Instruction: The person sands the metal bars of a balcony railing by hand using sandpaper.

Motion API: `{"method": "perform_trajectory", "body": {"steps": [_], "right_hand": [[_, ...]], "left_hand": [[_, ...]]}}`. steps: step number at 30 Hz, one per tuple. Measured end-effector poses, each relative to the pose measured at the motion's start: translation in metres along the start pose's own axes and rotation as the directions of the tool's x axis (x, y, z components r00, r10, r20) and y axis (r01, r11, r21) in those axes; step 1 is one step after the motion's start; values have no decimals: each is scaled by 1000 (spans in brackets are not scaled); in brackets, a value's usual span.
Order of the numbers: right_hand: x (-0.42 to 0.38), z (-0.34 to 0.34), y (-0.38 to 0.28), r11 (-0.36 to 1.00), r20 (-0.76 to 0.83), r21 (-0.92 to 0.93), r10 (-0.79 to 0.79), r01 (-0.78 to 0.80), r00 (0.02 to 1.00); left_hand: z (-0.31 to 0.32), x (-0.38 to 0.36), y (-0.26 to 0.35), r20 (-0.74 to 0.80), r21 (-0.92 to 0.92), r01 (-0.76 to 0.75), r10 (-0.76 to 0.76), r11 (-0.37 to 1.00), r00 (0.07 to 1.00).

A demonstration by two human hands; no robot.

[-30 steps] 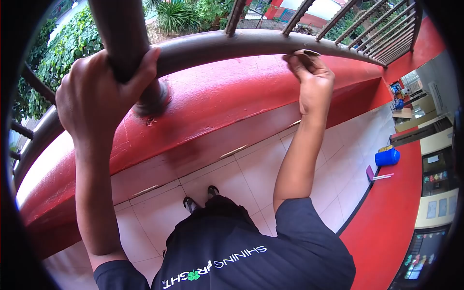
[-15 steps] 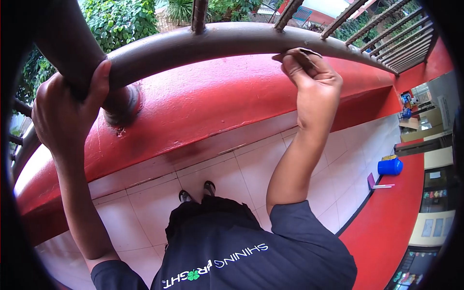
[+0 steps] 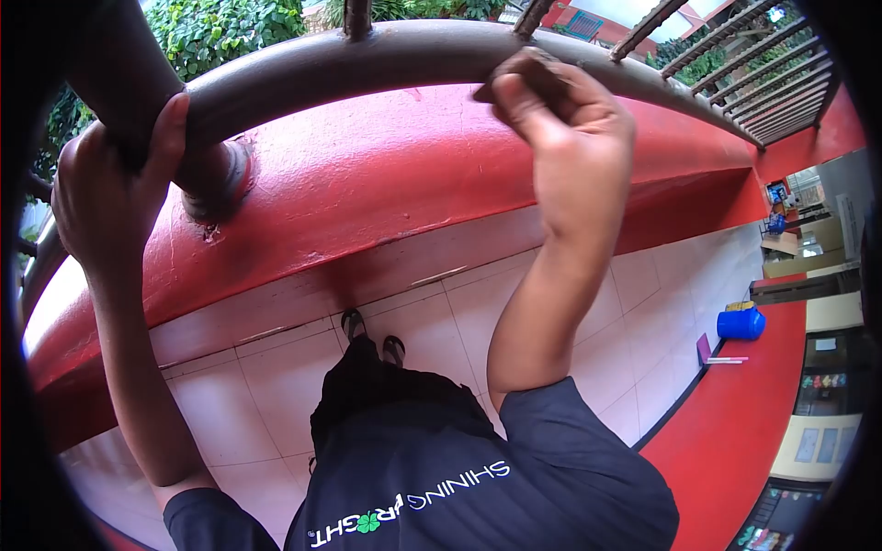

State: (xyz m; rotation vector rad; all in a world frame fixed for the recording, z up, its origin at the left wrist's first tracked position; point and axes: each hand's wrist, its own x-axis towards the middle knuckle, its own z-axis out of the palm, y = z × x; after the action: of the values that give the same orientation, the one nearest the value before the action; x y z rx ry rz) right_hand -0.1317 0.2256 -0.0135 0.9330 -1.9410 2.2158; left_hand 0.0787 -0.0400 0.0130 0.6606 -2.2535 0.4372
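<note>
My left hand (image 3: 108, 197) is wrapped round the thick brown metal post (image 3: 138, 69) at the upper left, its thumb lying along the front. In my right hand (image 3: 581, 151) a folded piece of brown sandpaper (image 3: 531, 75) is pinched between thumb and fingers. It overlaps the lower edge of the curved brown handrail (image 3: 367, 60) in this view. The hand is slightly blurred, and the fingers behind the sandpaper are partly hidden. Below the rail runs a glossy red ledge (image 3: 367, 174), where the post's short foot (image 3: 216, 179) stands.
Twisted metal bars (image 3: 643, 29) rise from the rail, with green bushes (image 3: 230, 46) beyond. My sandalled feet (image 3: 393, 349) are on pale floor tiles (image 3: 248, 404). On the right, a blue container (image 3: 740, 323) stands on a red strip (image 3: 735, 413) beside a pink dustpan-like object (image 3: 704, 349).
My right hand has moved left and up along the rail with the sandpaper. The left hand keeps its hold on the post. My feet have shifted, one stepping forward.
</note>
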Motion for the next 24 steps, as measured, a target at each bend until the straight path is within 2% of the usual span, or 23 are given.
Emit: {"method": "perform_trajectory", "body": {"steps": [1, 3, 5, 6, 7, 9, 10, 11, 13, 14, 15, 17, 18, 19, 21, 22, 23, 24], "right_hand": [[6, -13, 3, 992, -114, 126, 42, -28, 993], [4, -6, 2, 998, -149, 59, 31, -22, 988], [-12, 36, -8, 995, 143, -65, -61, 71, 988], [-13, 33, -9, 995, 137, -64, -61, 71, 989], [-12, 29, -11, 998, 40, -40, -42, 44, 998], [-4, 20, -13, 1000, -142, 22, -4, 7, 990], [2, 8, -11, 999, -296, -44, -21, 9, 955], [3, 7, -5, 997, -268, -75, -27, 7, 963], [-13, 49, -16, 986, -96, -145, -91, 77, 991], [-25, 68, -15, 968, 32, -186, -164, 167, 986], [-29, 80, -9, 932, 12, -222, -291, 286, 957], [-21, 66, -11, 953, -121, -241, -217, 183, 969], [-10, 61, -10, 979, -303, -172, -155, 106, 940], [-10, 55, -10, 973, -318, -209, -159, 94, 935], [-27, 85, -6, 924, -204, -312, -293, 221, 934], [-35, 101, -2, 832, -70, -384, -458, 400, 886], [-35, 108, 1, 823, -67, -376, -483, 427, 873], [-30, 101, -1, 870, -191, -382, -404, 312, 895]], "left_hand": [[1, 0, 0, -8, -4, 8, -8, 1000, 1000], [-1, 0, 1, -8, 20, 7, -7, 1000, 1000], [-2, 1, 2, -8, 41, -7, 7, 999, 1000], [-1, 2, 2, 5, -11, 6, -6, 1000, 1000], [-1, 2, 1, 16, -61, 19, -18, 998, 1000], [-6, 3, 7, 1, -37, 5, -5, 999, 1000], [-8, 2, 10, -4, -16, 1, -1, 1000, 1000], [-9, 0, 9, -6, -10, 8, -8, 1000, 1000], [-5, 3, 6, 24, -74, 13, -11, 997, 1000], [-2, 1, 2, 4, -88, 4, -4, 996, 1000], [-4, -1, 3, 5, -88, 4, -3, 996, 1000], [-10, 3, 8, -7, -87, -36, 35, 996, 999], [-11, 3, 10, 0, -74, -29, 29, 997, 1000], [-12, 2, 7, -5, -75, -29, 29, 997, 1000], [-14, 5, 0, -5, -131, -108, 108, 986, 994], [-19, 8, -3, 98, -252, -79, 107, 964, 989], [-22, 11, -7, 100, -259, -94, 123, 961, 987], [-24, 14, -12, 162, -281, -175, 226, 944, 961]]}}
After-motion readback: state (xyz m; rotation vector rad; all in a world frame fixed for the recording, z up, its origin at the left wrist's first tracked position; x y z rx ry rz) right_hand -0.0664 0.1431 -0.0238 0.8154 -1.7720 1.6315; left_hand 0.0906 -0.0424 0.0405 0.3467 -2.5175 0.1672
